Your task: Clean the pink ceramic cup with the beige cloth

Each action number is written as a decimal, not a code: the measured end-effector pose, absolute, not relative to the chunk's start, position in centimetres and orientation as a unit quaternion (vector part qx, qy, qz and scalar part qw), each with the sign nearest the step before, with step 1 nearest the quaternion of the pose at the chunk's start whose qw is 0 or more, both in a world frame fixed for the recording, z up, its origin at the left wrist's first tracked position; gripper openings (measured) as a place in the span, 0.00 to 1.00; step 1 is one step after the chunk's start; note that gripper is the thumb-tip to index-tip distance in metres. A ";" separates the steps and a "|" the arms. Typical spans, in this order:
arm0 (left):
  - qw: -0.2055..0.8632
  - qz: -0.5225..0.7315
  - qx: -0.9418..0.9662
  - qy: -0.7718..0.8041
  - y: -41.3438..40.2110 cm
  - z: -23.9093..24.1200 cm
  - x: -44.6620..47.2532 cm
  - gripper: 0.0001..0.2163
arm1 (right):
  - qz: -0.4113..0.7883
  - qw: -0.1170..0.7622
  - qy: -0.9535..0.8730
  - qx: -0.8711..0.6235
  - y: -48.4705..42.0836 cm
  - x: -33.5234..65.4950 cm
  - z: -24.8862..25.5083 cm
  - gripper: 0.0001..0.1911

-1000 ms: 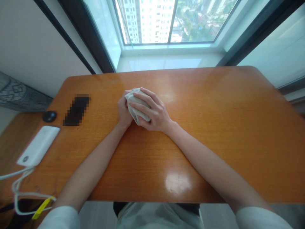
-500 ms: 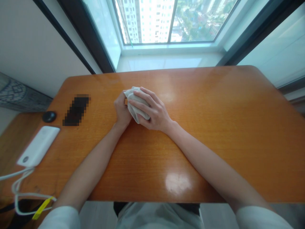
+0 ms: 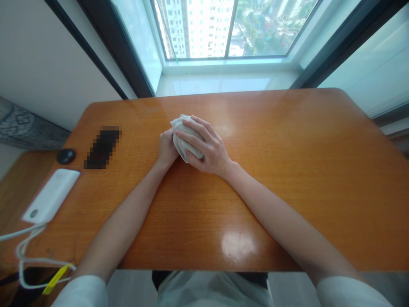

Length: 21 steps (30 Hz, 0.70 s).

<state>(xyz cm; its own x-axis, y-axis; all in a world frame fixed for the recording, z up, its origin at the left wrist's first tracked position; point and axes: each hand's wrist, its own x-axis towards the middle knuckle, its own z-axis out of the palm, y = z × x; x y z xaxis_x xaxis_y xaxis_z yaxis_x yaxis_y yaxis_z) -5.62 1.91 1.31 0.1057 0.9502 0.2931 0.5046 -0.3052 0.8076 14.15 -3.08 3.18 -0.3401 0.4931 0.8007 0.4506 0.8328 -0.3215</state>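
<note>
A pale grey-white cloth point(image 3: 188, 143) is bunched over the middle of the wooden table, with folded corners sticking out at its top and bottom. My right hand point(image 3: 209, 147) is curved over the cloth from the right, its fingers pressed along the upper side. On the left, my left hand point(image 3: 168, 147) is curled closed against the cloth's edge. Its fingertips are hidden behind the cloth, so what they grip does not show. The cloth bulges roundly, but anything beneath it is covered.
At the left of the wooden table point(image 3: 287, 170) lie a blurred-out dark flat object point(image 3: 102, 149), a round black object point(image 3: 65, 156) and a white slab-shaped device point(image 3: 51, 196). White cables point(image 3: 22, 251) with a yellow tag point(image 3: 56, 279) run below it. A window point(image 3: 226, 30) stands beyond the far edge.
My left hand has shifted slightly right and turned, closing the small gap beside the cloth. The cloth has moved a little right and up, with my right hand staying on it.
</note>
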 end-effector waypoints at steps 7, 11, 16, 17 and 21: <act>0.211 0.475 0.702 0.486 0.8 2.7 -5.1 0.16 | 0.017 0.494 -0.823 -0.279 -3.2 14.2 3.0 0.27; 0.178 0.509 0.698 0.471 -0.2 3.1 -4.9 0.23 | 0.006 0.506 -0.819 -0.270 -3.2 14.2 3.0 0.27; 0.169 0.520 0.695 0.467 -0.6 3.1 -5.1 0.21 | 0.006 0.494 -0.827 -0.267 -3.3 14.2 3.1 0.29; 0.170 0.518 0.690 0.476 -0.6 3.2 -5.1 0.20 | 0.007 0.491 -0.828 -0.269 -3.3 14.2 3.1 0.29; 0.197 0.521 0.668 0.494 -0.2 3.2 -4.9 0.16 | 0.000 0.492 -0.825 -0.277 -3.3 14.2 3.2 0.29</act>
